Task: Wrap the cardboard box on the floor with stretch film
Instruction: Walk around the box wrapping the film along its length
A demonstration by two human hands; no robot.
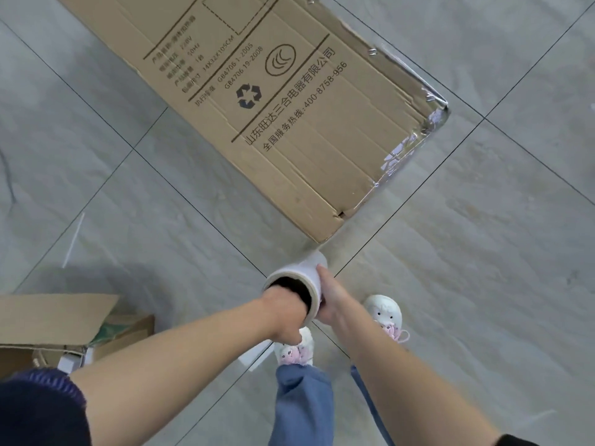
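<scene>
The box [257, 101] lies flat on the tiled floor [483, 252], running from the top edge of the frame down to just below centre, with its near corner pointing at you. Film [415, 136] already clings, crinkled and shiny, along its right-hand end.

You hold the roll [306, 273] at lower centre, just short of that near corner. Your left hand [283, 312] has its fingers pushed into the open core, so their spread cannot be judged. Your right hand [328, 300] is closed around the outside of the roll. A taut web of film appears to run from the roll up to the box's right end; it is faint and hard to confirm.

Risks noted:
- The web meets a sharp cardboard corner. Pulling hard across it could tear the film or let it rope into a narrow band.
- Your right hand grips the wound film itself. Squeezing there would brake the roll and could snap the web or drag the box across the tiles.
- Slack would let the applied film peel from the end face.
- Your shoes [386, 313] stand close under the roll, and open cartons [64, 323] sit at lower left. Stepping round the box without looking invites a trip.
</scene>
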